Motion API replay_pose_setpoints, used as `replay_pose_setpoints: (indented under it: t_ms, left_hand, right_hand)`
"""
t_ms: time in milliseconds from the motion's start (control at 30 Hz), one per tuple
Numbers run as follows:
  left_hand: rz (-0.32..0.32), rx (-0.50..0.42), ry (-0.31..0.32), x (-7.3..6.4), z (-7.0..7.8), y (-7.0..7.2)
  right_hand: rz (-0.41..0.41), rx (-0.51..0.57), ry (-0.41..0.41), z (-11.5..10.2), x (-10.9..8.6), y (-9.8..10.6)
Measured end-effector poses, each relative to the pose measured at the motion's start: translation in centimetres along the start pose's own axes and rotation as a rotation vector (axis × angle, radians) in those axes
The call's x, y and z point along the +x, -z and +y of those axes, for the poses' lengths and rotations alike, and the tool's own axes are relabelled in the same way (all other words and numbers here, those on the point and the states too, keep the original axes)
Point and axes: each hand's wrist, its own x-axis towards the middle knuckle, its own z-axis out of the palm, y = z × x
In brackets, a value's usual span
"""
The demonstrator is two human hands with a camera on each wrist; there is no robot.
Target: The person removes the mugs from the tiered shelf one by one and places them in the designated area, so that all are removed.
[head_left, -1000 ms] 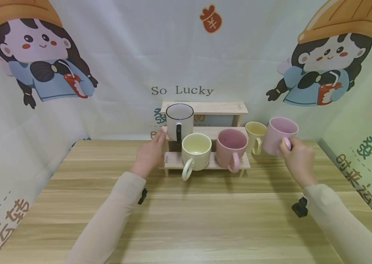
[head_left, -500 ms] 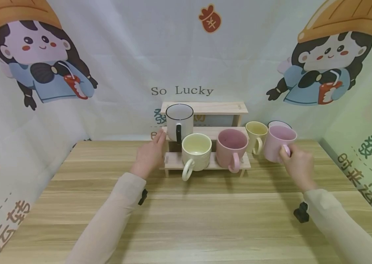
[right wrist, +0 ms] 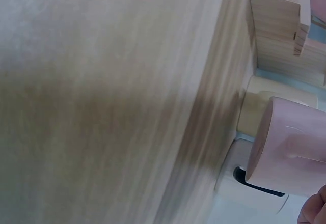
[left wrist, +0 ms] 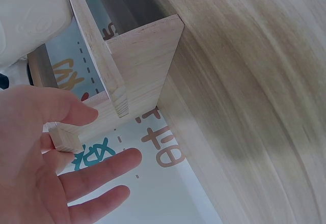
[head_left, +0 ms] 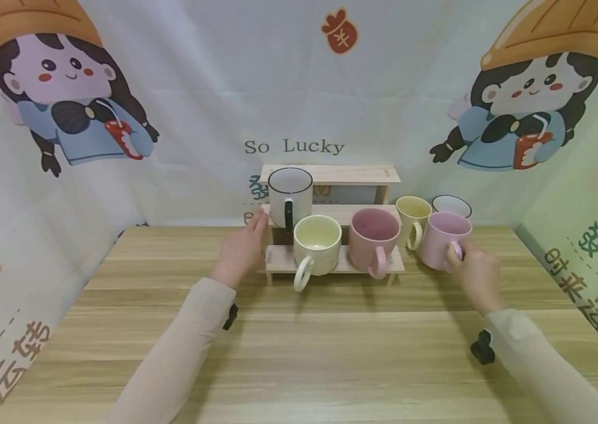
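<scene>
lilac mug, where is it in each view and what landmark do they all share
Head: the lilac mug is right of centre, right hand at its handle.
Left wrist: not in it.
Right wrist: the lilac mug runs off the right edge, below mid-height.
Shared landmark: the wooden rack, in all three.

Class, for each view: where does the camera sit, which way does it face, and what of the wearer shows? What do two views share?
Head: on the head, facing forward and down at the rack and table; left hand, right hand and both arms show.
Left wrist: on that wrist, facing the rack's left end; only the left hand shows.
Right wrist: on that wrist, facing the lilac mug; just fingers show, at the edge.
Shared: head and right wrist both show the yellow mug.
</scene>
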Motion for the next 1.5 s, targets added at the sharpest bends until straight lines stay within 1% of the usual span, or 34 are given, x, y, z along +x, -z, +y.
replay_pose_setpoints:
  t_ms: [200, 433, 600, 700, 900, 1167, 1333, 1500]
  left_hand:
    - [0.001, 0.01, -0.005, -0.06, 0.15, 0.16]
    - [0.014, 0.019, -0.015, 0.09, 0.17, -0.06]
    - [0.02, 0.005, -0.016, 0.14, 0.23, 0.01]
    - [0.015, -0.003, -0.008, 0.14, 0.27, 0.1]
    - [0.001, 0.003, 0.001, 0.15, 0.41, 0.19]
    - [-0.008, 0.005, 0.007, 0.26, 0.29, 0.12]
    - [-0.001, -0.009, 0.006, 0.33, 0.13, 0.0]
    - [-0.01, -0.002, 0.007, 0.24, 0.05, 0.02]
  right_hand:
    - [-0.004, 0.002, 0.005, 0.26, -0.45, -0.51]
    - [-0.03, -0.008, -0.033, 0.38, -0.74, -0.79]
    - [-0.059, -0.004, -0.056, 0.28, -0.78, -0.73]
    - [-0.072, 0.001, -0.058, 0.28, -0.82, -0.8]
    - [-0.074, -0.004, -0.053, 0.4, -0.94, -1.05]
    - [-0.143, -0.013, -0.084, 0.04, -0.42, -0.92]
    - [-0.196, -0.021, -0.083, -0.18, -0.04, -0.73]
    - [-0.261, -0.025, -0.11, -0.1, -0.01, -0.87]
